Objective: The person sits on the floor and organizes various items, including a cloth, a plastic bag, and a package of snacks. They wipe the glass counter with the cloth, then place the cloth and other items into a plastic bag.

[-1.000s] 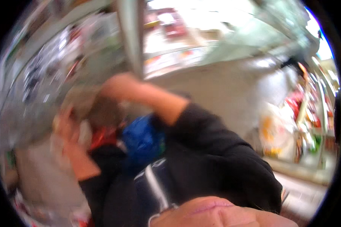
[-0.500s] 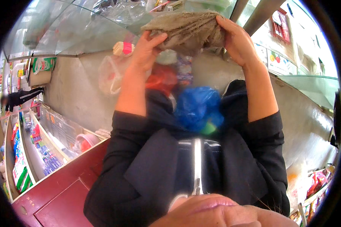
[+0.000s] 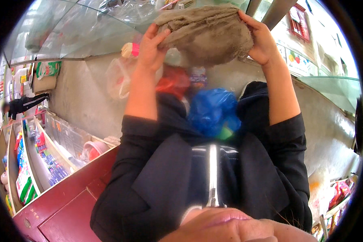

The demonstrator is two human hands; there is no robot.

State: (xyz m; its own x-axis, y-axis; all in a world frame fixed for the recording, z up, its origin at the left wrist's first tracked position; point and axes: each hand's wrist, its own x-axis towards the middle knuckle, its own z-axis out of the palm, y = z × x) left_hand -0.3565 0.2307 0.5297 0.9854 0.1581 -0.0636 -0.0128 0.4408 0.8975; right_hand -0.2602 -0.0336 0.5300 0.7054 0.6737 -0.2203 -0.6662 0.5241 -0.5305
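Observation:
A greyish-brown cloth (image 3: 207, 38), creased along its top and fuzzy in texture, is held up between my two hands. At its left end my left hand (image 3: 153, 46) pinches it between thumb and fingers. My right hand (image 3: 260, 39) grips the right end, with the thumb side at the upper edge and the other fingers partly hidden behind it. Below the cloth, a blue plastic bag (image 3: 213, 112) lies between my legs with something green in it. Beyond it are a red bag (image 3: 172, 80) and a clear plastic bag (image 3: 119, 78).
Glass counters (image 3: 74, 34) run along the far side, with clear plastic wrapping (image 3: 129, 11) on top. Store shelves with packages (image 3: 48, 157) stand at left, behind a dark red cabinet (image 3: 68, 201). Another person (image 3: 22, 104) bends near the far-left shelves. More goods (image 3: 339, 193) sit at lower right.
The cloth has spread and dropped lower in the middle, showing more of its face. My right hand has moved slightly right and down; my left hand has shifted slightly.

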